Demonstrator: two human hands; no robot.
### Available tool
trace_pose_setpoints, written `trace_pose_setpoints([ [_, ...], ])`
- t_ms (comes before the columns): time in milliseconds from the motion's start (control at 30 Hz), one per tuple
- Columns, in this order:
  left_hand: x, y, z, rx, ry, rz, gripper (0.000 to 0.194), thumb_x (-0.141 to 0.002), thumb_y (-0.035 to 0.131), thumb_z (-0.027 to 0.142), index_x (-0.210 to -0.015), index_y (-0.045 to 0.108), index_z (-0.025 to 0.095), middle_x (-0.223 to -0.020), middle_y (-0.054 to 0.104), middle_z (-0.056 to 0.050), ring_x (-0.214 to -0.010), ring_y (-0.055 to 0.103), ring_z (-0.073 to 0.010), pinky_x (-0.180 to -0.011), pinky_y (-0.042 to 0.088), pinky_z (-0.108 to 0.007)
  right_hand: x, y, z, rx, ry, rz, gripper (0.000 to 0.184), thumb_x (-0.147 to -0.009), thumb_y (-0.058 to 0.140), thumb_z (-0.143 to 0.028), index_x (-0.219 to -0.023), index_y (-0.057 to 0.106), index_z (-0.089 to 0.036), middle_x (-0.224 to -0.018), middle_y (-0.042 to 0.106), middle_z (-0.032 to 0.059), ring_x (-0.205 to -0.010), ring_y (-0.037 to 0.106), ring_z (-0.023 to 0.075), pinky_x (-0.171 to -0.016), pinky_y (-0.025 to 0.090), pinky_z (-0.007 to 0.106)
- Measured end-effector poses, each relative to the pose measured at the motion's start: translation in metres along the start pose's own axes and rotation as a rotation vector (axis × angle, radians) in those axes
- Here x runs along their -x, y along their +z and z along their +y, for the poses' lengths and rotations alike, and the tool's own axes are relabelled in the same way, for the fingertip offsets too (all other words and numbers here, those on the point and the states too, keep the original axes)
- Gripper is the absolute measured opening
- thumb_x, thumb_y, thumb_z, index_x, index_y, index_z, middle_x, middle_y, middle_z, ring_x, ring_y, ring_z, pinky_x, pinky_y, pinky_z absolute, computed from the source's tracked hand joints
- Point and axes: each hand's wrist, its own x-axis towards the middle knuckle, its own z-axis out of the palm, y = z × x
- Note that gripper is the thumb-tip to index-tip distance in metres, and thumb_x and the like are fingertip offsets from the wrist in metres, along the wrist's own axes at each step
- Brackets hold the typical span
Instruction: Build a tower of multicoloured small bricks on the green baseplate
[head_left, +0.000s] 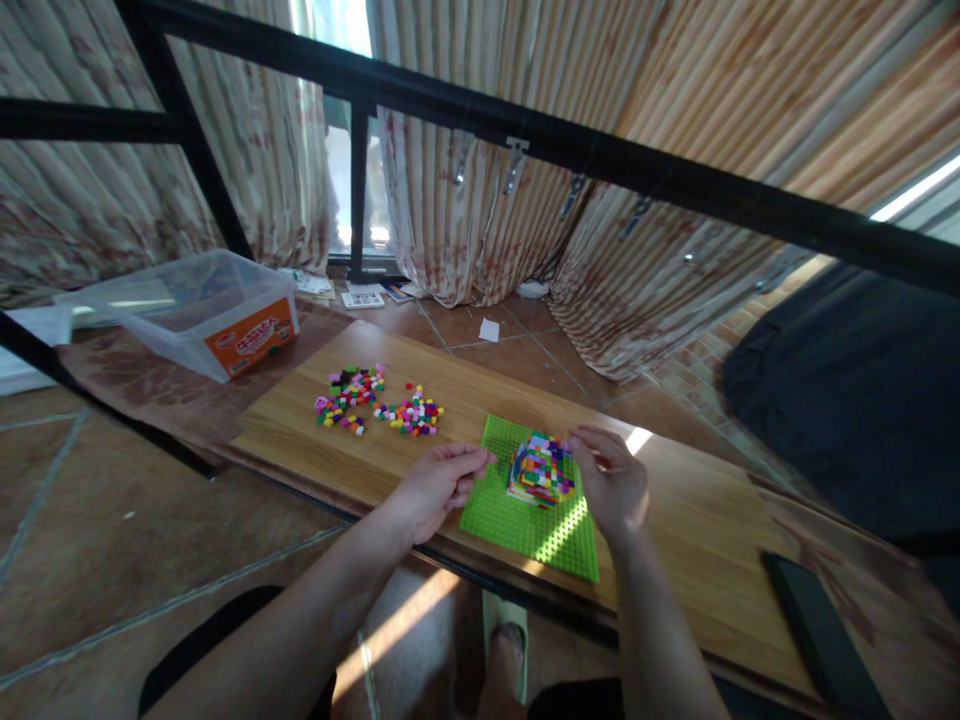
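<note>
A small house-like block of multicoloured toy bricks [540,468] stands on a green studded baseplate [495,515]. My left hand [442,485] hovers over the plate's left edge, apart from the build, thumb and fingertips pinched together. Whatever may be between them is too small to name. At the upper right side of the build, my right hand [611,478] has its fingers curled and thumb and forefinger close together. Its fingertips are beside the top bricks; I cannot tell if they touch or what they grip. Loose coloured bricks [409,412] lie left of the plate.
The wooden board [675,510] carries the plate and bricks. A clear plastic bin [187,310] with an orange label stands at the left. A dark flat object [817,625] lies at the right. A black metal bar [555,145] crosses in front of the curtains [480,230].
</note>
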Motion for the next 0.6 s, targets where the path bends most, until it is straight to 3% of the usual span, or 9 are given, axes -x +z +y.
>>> trace_pose_setpoints([
  [300,-0.001,0.000,0.000,-0.007,-0.011,0.023,0.019,-0.066,0.071,0.024,-0.074,0.063,0.009,-0.061,0.048,0.002,-0.042,0.028,0.0005,-0.039,0.008,-0.017,-0.003,0.016,0.001,-0.101,0.202,-0.131,0.037,-0.075,0.061,-0.047,-0.095,0.071,-0.017,-0.100,0.069,0.0090,-0.095,0.063,0.0231,-0.083,0.050,0.038],
  [467,-0.001,-0.001,0.000,-0.020,-0.014,0.028,0.018,-0.067,0.070,0.024,-0.074,0.063,0.009,-0.061,0.047,0.003,-0.042,0.028,0.0006,-0.039,0.009,-0.017,-0.002,0.021,-0.002,-0.343,0.398,-0.194,0.040,-0.070,0.066,-0.048,-0.094,0.072,-0.017,-0.088,0.073,0.0052,-0.080,0.067,0.0210,-0.074,0.053,0.034],
  [600,0.000,-0.001,-0.001,-0.030,-0.019,0.021,0.017,-0.068,0.069,0.024,-0.075,0.063,0.009,-0.061,0.047,0.003,-0.042,0.028,0.0006,-0.039,0.009,-0.017,-0.002,0.022,-0.007,-0.492,0.467,-0.192,0.038,-0.064,0.072,-0.046,-0.088,0.073,-0.016,-0.081,0.073,0.0035,-0.071,0.066,0.0174,-0.067,0.053,0.029],
])
